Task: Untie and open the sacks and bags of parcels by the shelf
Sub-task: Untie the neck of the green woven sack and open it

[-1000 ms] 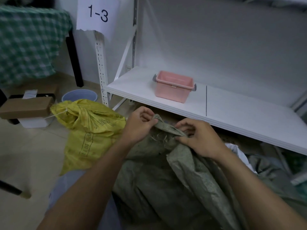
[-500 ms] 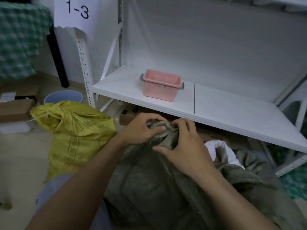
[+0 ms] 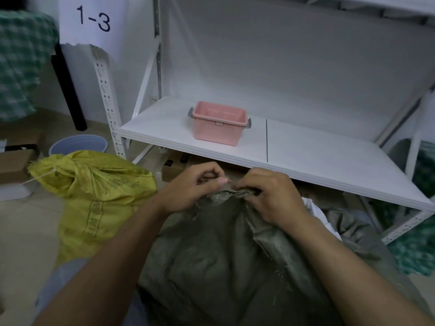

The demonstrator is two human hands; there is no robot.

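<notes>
A grey-green woven sack (image 3: 226, 262) stands in front of me, its bunched neck at the top. My left hand (image 3: 190, 187) pinches the neck from the left with thumb and fingers. My right hand (image 3: 270, 196) grips the same gathered neck from the right, fingers curled over it. The two hands nearly touch. A yellow woven sack (image 3: 98, 191) lies to the left on the floor, its mouth tied with a pale string. A white bag (image 3: 317, 212) shows behind my right wrist.
A white shelf (image 3: 306, 156) runs just beyond the sacks, with a pink plastic bin (image 3: 220, 123) on it. A shelf post carries a paper sign "1-3" (image 3: 94, 20). A blue bucket (image 3: 77, 143) and cardboard boxes (image 3: 14, 163) sit at left. More grey sacking (image 3: 348, 222) lies under the shelf at right.
My hands have drawn closer together on the grey sack's neck. The loose flap held up a second ago is now bunched low between my fingers.
</notes>
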